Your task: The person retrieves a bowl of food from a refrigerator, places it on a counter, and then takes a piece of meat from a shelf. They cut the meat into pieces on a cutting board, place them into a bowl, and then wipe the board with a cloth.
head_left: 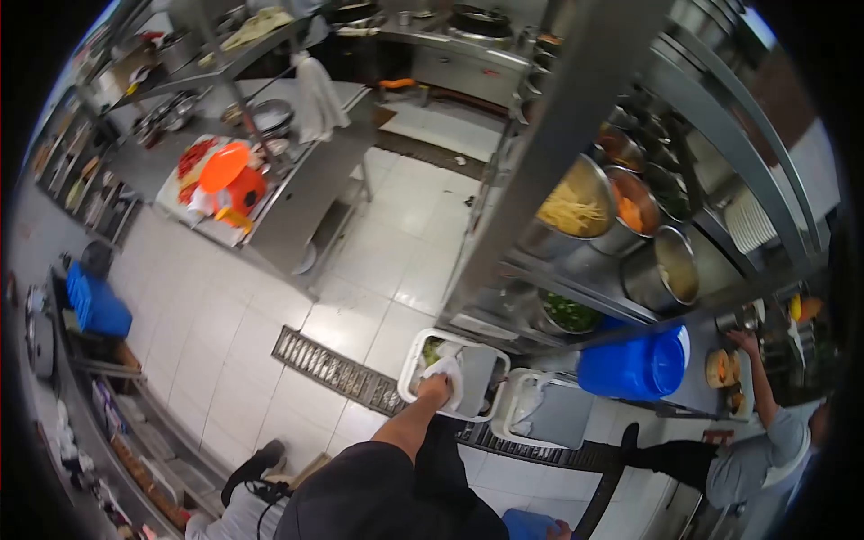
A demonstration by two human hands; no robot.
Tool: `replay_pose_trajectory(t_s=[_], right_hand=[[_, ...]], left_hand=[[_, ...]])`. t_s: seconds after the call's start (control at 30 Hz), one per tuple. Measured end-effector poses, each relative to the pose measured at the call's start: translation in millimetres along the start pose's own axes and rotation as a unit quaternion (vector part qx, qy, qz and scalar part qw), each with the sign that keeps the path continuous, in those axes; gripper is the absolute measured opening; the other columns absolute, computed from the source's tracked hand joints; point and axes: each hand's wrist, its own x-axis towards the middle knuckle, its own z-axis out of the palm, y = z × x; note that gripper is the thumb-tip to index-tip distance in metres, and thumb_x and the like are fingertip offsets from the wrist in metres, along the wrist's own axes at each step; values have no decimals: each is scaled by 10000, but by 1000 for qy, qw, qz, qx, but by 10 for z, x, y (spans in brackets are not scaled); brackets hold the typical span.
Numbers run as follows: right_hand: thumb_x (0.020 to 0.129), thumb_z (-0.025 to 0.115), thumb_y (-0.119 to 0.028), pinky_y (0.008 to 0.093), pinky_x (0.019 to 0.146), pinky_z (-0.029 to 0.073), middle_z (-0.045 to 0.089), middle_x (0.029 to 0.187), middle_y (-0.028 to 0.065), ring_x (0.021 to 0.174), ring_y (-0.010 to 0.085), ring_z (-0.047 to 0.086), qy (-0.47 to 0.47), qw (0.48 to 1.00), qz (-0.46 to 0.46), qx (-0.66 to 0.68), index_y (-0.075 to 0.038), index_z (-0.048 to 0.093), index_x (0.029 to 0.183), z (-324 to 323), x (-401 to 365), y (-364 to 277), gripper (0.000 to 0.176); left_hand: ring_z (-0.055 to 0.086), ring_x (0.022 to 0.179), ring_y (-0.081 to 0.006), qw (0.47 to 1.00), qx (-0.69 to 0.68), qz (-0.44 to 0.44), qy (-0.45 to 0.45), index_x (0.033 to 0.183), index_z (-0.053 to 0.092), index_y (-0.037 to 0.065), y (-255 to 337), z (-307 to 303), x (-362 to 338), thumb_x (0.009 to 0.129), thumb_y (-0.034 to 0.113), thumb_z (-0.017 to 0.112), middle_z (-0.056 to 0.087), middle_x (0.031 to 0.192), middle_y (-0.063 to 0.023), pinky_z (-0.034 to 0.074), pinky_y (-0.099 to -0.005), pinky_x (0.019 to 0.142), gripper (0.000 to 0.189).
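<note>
My left hand (436,389) is over a white bin (416,360) on the floor, its fingers closed on a crumpled white cloth or bag (447,369). Greenish scraps show inside the bin beside a grey panel. Low at the bottom edge is my right hand (560,531), partly cut off, next to a blue object (529,524); whether it grips that object is unclear. A second white bin (517,405) with a grey lid (562,416) stands just right of the first.
A metal shelf post (540,162) rises by the bins, with food pots and a blue barrel (634,364) behind. A person (756,459) reaches at the right; another person (236,508) is at lower left. A floor drain (337,369) crosses the tiles.
</note>
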Motion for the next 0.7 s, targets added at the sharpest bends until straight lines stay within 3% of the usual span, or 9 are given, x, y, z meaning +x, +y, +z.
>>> replay_pose_trajectory(t_s=[0.1, 0.17, 0.33, 0.37, 0.43, 0.5, 0.53, 0.6, 0.7], right_hand=[[909, 697, -324, 544, 979, 460, 688, 1215, 201, 1093, 418, 627, -17, 989, 125, 76, -95, 713, 1203, -378, 160, -440, 373], [864, 752, -343, 525, 1099, 426, 616, 1338, 250, 1256, 438, 562, -52, 980, 161, 101, -50, 597, 1361, -322, 14, -511, 597], [897, 716, -457, 499, 1179, 373, 498, 1489, 294, 1397, 459, 454, -145, 921, 315, 176, 9, 460, 1499, -740, -26, 71, 803], [898, 718, -471, 469, 1171, 392, 555, 1437, 290, 1360, 422, 518, -126, 930, 288, 190, 22, 502, 1465, -1148, 18, 185, 782], [950, 687, -425, 452, 1142, 425, 589, 1422, 241, 1343, 354, 551, -115, 901, 335, 250, -60, 526, 1471, -2633, 222, -103, 657], [1001, 652, -334, 364, 1021, 502, 633, 1374, 147, 1129, 266, 671, 122, 892, 255, 352, -62, 510, 1467, -3239, 70, 19, 558], [1010, 634, -283, 354, 994, 512, 624, 1382, 122, 1102, 237, 666, 156, 864, 279, 390, -62, 512, 1467, -3674, 30, -13, 522], [1024, 605, -227, 339, 965, 523, 619, 1383, 102, 1067, 200, 662, 241, 802, 278, 470, -61, 509, 1470, -4231, -110, -82, 485], [1043, 562, -220, 339, 937, 544, 618, 1370, 133, 1050, 184, 660, 370, 693, 198, 586, -56, 491, 1482, -4181, -323, 221, 474]], left_hand=[[682, 1138, -346, 981, -102, -142, -80, 1306, 685, 180, 286, -108, 60, 941, 418, 626, 679, 1287, -171, 539, -474, 966, 440], [662, 1162, -369, 906, 291, 187, -242, 1214, 731, 96, -225, 226, 537, 944, 397, 599, 661, 1305, -216, 530, -461, 1017, 425], [677, 1124, -368, 952, 90, 230, -178, 1202, 708, 10, -229, -66, 568, 921, 324, 587, 701, 1197, -243, 544, -475, 948, 439], [705, 1059, -355, 960, 75, 86, -256, 1177, 715, -1, 3, -404, 469, 869, 292, 637, 727, 1140, -223, 559, -465, 913, 432], [726, 888, -408, 904, 217, 365, -54, 1005, 769, 28, -324, -577, 595, 869, 219, 598, 752, 931, -212, 579, -490, 811, 291], [702, 850, -437, 959, 185, 213, 14, 871, 755, 17, -100, -1010, 174, 871, 196, 602, 725, 879, -245, 560, -523, 781, 235], [683, 757, -418, 911, 270, 311, -8, 798, 676, -34, -335, -1093, 314, 871, 207, 611, 697, 779, -223, 541, -524, 675, 260], [662, 591, -301, 960, -48, -38, -272, 678, 673, 24, -443, -1290, 180, 850, 167, 615, 665, 675, -157, 550, -429, 599, 232], [671, 623, -283, 877, 73, -263, -396, 734, 686, 31, -500, -1812, -232, 857, 186, 637, 683, 721, -137, 556, -415, 627, 203]])
